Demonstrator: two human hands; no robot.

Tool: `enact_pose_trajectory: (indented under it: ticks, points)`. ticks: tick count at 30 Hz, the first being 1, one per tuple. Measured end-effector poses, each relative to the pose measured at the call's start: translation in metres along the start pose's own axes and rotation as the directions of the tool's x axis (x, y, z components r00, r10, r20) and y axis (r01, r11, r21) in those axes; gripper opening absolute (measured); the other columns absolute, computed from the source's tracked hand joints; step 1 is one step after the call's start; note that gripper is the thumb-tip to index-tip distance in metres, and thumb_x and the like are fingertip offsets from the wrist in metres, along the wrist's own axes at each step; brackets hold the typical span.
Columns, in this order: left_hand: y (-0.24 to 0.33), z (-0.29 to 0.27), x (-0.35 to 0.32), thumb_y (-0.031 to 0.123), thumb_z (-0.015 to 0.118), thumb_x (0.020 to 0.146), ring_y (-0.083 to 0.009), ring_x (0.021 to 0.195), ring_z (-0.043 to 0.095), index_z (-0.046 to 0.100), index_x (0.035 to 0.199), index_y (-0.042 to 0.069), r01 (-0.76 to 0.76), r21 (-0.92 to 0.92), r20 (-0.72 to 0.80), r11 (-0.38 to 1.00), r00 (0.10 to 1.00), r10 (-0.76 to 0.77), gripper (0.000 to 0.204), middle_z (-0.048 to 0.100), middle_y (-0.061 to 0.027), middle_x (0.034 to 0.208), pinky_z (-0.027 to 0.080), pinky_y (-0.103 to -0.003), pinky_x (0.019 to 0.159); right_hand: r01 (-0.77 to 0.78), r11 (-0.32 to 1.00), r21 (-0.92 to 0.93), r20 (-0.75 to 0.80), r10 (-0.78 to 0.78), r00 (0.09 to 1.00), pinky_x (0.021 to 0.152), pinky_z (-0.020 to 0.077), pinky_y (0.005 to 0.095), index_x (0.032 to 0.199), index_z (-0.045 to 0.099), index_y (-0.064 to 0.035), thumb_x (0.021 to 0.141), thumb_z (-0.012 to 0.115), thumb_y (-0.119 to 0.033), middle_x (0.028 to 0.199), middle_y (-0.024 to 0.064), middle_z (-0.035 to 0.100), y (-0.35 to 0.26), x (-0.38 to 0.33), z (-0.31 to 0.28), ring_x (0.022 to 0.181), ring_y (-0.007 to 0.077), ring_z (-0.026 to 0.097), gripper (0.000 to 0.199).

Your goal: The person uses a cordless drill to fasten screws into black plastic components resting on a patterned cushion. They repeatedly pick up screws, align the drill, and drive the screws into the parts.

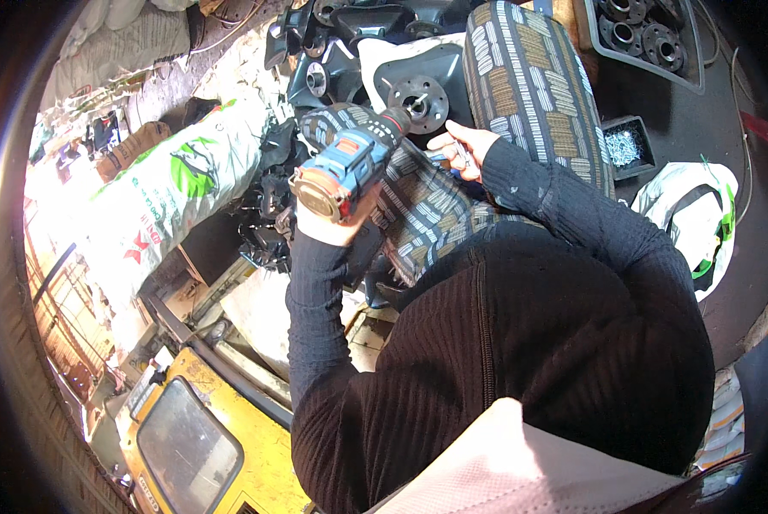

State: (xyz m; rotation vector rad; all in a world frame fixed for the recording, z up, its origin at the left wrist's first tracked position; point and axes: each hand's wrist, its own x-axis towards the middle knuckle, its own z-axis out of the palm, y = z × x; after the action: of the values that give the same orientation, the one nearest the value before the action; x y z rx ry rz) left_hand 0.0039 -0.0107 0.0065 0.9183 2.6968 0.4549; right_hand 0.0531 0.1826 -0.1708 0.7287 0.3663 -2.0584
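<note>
1. Your left hand is closed round the grip of the blue cordless drill, its nose tilted up and to the far right so the bit meets the round metal flange plate.
2. Your right hand is pinched shut on small screws just beside the plate, kept near for feeding.
3. The plate sits on a dark seat base resting against the patterned cushion, which props it toward you.
4. A tray of screws lies at the right, within reach.
</note>
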Motion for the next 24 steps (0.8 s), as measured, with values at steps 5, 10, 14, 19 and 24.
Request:
enact_pose_trajectory:
  ticks: [5,10,14,19,24]
  points:
    - [-0.016,0.011,0.023,0.009,0.064,0.070,-0.0177,0.061,0.057,0.059,0.097,0.007,0.147,-0.058,0.156,0.987,0.978,-0.137,0.028,0.060,-0.0061,0.077,0.045,-0.032,0.052,0.027,0.998,-0.064,0.046,-0.025,0.999,0.033,0.0236,0.0198,0.101,0.057,-0.0001,0.095,0.038,-0.035,0.059,-0.0044,0.042,-0.001,-0.004,0.001,0.042,0.0058,0.035,0.041]
    - [-0.020,0.014,0.042,0.015,0.062,0.072,-0.0293,0.088,0.058,0.059,0.100,0.011,-0.037,0.145,0.172,0.989,0.985,0.011,0.028,0.060,-0.0082,0.095,0.046,-0.039,0.078,0.025,0.998,-0.058,-0.014,-0.026,1.000,0.032,0.0228,0.0187,0.099,0.057,-0.0004,0.094,0.041,-0.034,0.059,-0.0043,0.043,-0.002,-0.009,0.008,0.039,0.0050,0.032,0.037]
    - [-0.028,0.008,0.052,0.014,0.060,0.073,-0.0292,0.093,0.057,0.059,0.104,0.011,-0.090,0.195,0.348,0.977,0.937,0.017,0.031,0.060,-0.0096,0.099,0.045,-0.037,0.083,0.007,1.000,-0.026,-0.046,-0.008,0.999,0.034,0.0207,0.0187,0.101,0.058,-0.0028,0.092,0.048,-0.029,0.058,-0.0061,0.040,-0.004,-0.012,0.011,0.039,0.0031,0.030,0.029]
    - [-0.029,0.007,0.062,0.013,0.061,0.073,-0.0289,0.093,0.058,0.060,0.102,0.010,0.101,0.177,0.398,0.979,0.903,-0.165,0.029,0.061,-0.0098,0.098,0.045,-0.039,0.084,-0.093,0.994,-0.063,-0.139,0.084,0.987,0.036,0.0184,0.0202,0.102,0.060,-0.0088,0.088,0.052,-0.028,0.055,-0.0075,0.031,-0.009,-0.007,0.014,0.040,0.0033,0.024,0.025]
    - [-0.014,0.001,0.086,0.010,0.061,0.071,-0.0304,0.094,0.057,0.060,0.104,0.007,-0.089,0.030,0.435,0.996,0.898,0.067,0.033,0.061,-0.0116,0.100,0.044,-0.039,0.084,-0.138,0.980,-0.146,-0.293,0.090,0.952,0.035,0.0191,0.0209,0.106,0.059,-0.0101,0.087,0.053,-0.033,0.053,-0.0074,0.027,-0.006,0.001,0.019,0.040,0.0036,0.025,0.030]
